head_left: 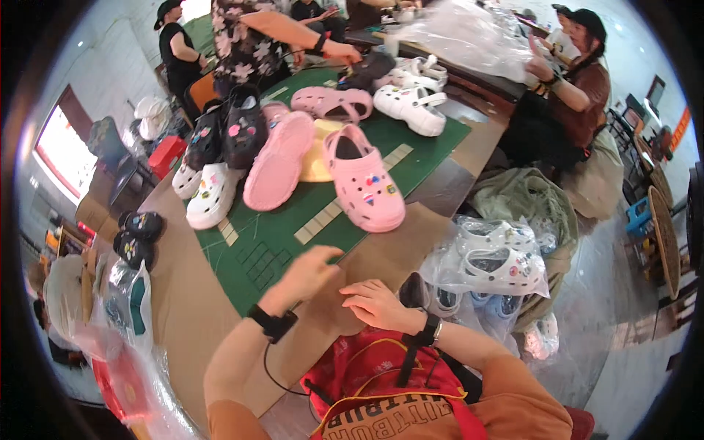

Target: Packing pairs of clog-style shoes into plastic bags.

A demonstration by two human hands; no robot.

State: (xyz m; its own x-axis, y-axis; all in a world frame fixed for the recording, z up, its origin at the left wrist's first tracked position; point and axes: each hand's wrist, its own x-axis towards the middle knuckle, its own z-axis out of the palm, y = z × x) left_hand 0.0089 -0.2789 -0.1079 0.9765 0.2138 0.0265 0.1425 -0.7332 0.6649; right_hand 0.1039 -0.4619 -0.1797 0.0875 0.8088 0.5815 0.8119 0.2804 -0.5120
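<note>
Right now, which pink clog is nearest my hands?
The front-right pink clog, toe toward you, with colourful charms on top; the other pink clogs sit farther away.

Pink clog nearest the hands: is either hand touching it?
No, a visible gap separates the pink clog from both the left hand and the right hand.
</note>
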